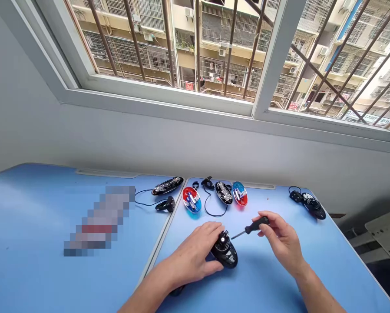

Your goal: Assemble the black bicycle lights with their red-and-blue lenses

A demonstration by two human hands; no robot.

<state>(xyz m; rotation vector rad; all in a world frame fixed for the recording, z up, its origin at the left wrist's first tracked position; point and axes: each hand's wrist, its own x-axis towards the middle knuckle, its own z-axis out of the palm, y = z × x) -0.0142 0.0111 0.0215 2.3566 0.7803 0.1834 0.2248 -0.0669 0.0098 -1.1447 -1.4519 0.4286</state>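
My left hand [193, 254] rests on the blue table [279, 278] and grips a black computer mouse [225, 252], whose top is off and whose insides show. My right hand [281, 239] pinches the black handle of a small screwdriver [251, 228]. The screwdriver's metal tip points left and down and ends close to the mouse's upper end. Whether the tip touches the mouse cannot be told.
Behind the hands lie a red-and-blue mouse shell [191, 199], a black circuit-board base [224, 192], another blue-and-red shell [239, 193], a black base with cable [167, 186] and a black mouse [310, 204] at right. A blurred patch [99, 219] covers the left table. A window wall stands behind.
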